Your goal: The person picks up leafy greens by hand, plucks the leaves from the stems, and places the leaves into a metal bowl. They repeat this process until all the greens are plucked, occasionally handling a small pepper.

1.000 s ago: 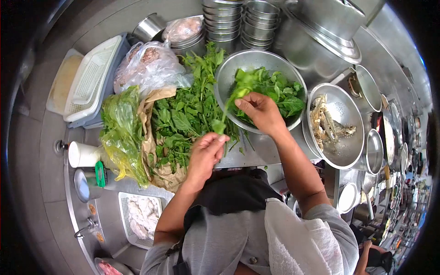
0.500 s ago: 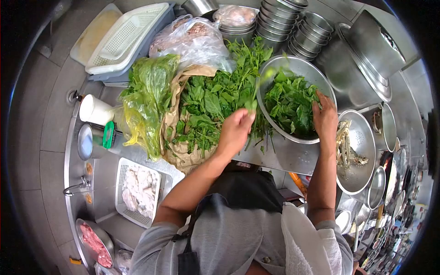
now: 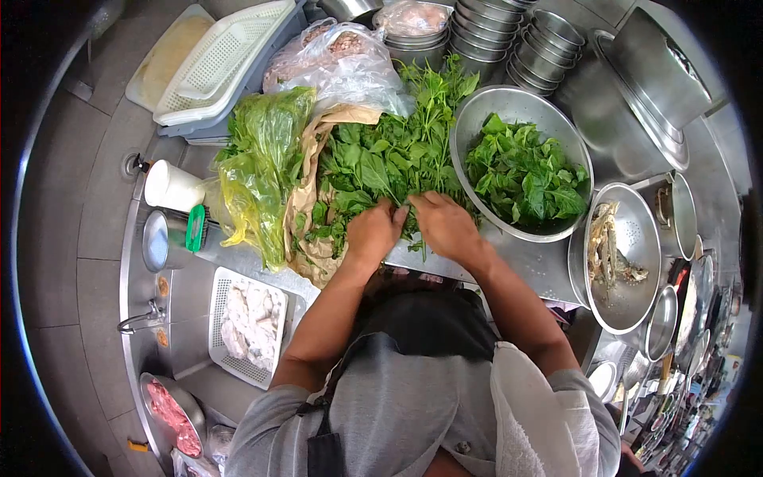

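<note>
A heap of leafy greens (image 3: 369, 163) lies on brown paper (image 3: 306, 183), its stems spreading toward the metal bowl. At the near edge of the heap, my left hand (image 3: 373, 234) has its fingers closed on leafy greens. Close beside it, my right hand (image 3: 447, 226) is curled over the stems, its fingertips pinching leafy greens near my left thumb. What exactly sits between the fingers is partly hidden. To the right, the large metal bowl (image 3: 579, 131) holds picked leaves (image 3: 528, 171); neither hand touches it.
A yellow-green plastic bag (image 3: 270, 175) and a clear bag of meat (image 3: 342, 75) border the heap. On the right stands a metal colander (image 3: 628, 306) with fish-like pieces (image 3: 608, 246). A white basket (image 3: 226, 366) sits in the sink. Metal pots (image 3: 477, 40) are stacked behind.
My right hand has left the bowl of leaves and come over to the heap. My left hand has drawn back slightly toward me and left, and the green sprig raised near the bowl is gone from there.
</note>
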The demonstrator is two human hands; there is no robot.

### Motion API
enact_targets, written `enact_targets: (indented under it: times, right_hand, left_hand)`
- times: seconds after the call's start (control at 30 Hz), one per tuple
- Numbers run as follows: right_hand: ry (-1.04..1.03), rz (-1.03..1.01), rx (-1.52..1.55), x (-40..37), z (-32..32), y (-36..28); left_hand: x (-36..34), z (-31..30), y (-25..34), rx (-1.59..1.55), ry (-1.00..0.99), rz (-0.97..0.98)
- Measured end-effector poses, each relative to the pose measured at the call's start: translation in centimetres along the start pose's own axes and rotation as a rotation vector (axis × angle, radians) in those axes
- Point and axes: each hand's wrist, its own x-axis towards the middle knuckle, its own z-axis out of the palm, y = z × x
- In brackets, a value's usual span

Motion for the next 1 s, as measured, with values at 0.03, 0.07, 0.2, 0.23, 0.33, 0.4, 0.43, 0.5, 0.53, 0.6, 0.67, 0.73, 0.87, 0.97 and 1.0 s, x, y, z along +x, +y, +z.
enact_targets:
  times: [0.03, 0.07, 0.2, 0.23, 0.33, 0.4, 0.43, 0.5, 0.53, 0.6, 0.67, 0.73, 0.87, 0.97, 1.0]
  right_hand:
    - [-0.043, 0.028, -0.038, 0.5, 1.6, 1.2]
    - [-0.085, 0.055, -0.075, 1.1, 3.0, 2.3]
    - [-0.182, 0.185, -0.082, 1.3, 2.8, 1.5]
    - [-0.163, 0.172, -0.069, 1.0, 3.0, 1.7]
    - [-0.140, 0.157, -0.039, 0.4, 2.9, 1.8]
    - [-0.182, 0.164, -0.041, 0.3, 2.4, 1.7]
    - [-0.158, 0.144, -0.045, 0.4, 2.5, 1.9]
    - [-0.118, 0.111, -0.048, -0.1, 3.1, 2.2]
    - [-0.099, 0.103, -0.047, -0.3, 3.2, 2.2]
    - [-0.056, 0.084, -0.052, -0.4, 3.2, 2.2]
    - [-0.106, 0.136, -0.088, -0.1, 2.2, 1.4]
    - [-0.048, 0.078, -0.105, 0.6, 0.5, -0.4]
    - [-0.075, -0.130, -0.140, 2.0, 1.2, -3.1]
    - [-0.370, -0.014, -0.201, 2.7, 6.2, 0.0]
    - [-0.390, -0.006, -0.202, 2.9, 5.9, 0.1]
  left_hand:
    - [0.6, 0.1, 0.1, 0.026, 0.003, -0.021]
    - [1.4, 0.5, -0.1, 0.053, 0.007, -0.042]
    - [2.2, 1.4, -1.3, 0.001, 0.105, -0.018]
    - [2.0, 1.1, -1.5, -0.050, 0.133, -0.052]
    - [1.3, 0.0, -2.2, -0.176, 0.201, -0.119]
    - [1.3, -0.5, -2.4, -0.238, 0.231, -0.128]
    - [1.4, -0.9, -2.7, -0.237, 0.337, -0.018]
    - [1.1, -2.8, -3.1, -0.749, 0.304, -0.121]
    - [0.7, -4.2, -2.9, -1.007, 0.279, -0.175]
    - [-0.4, -7.9, -3.0, -1.334, 0.226, -0.338]
    - [-0.6, -8.6, -5.7, -1.566, 0.113, -0.405]
    - [-0.8, -7.9, -8.2, -1.667, -0.012, -0.446]
    - [-2.8, -6.5, -9.2, -1.656, -0.105, -0.533]
    - [-5.7, -8.2, -6.3, -1.543, 0.036, -0.485]
    - [-6.4, -8.7, -6.0, -1.521, 0.069, -0.425]
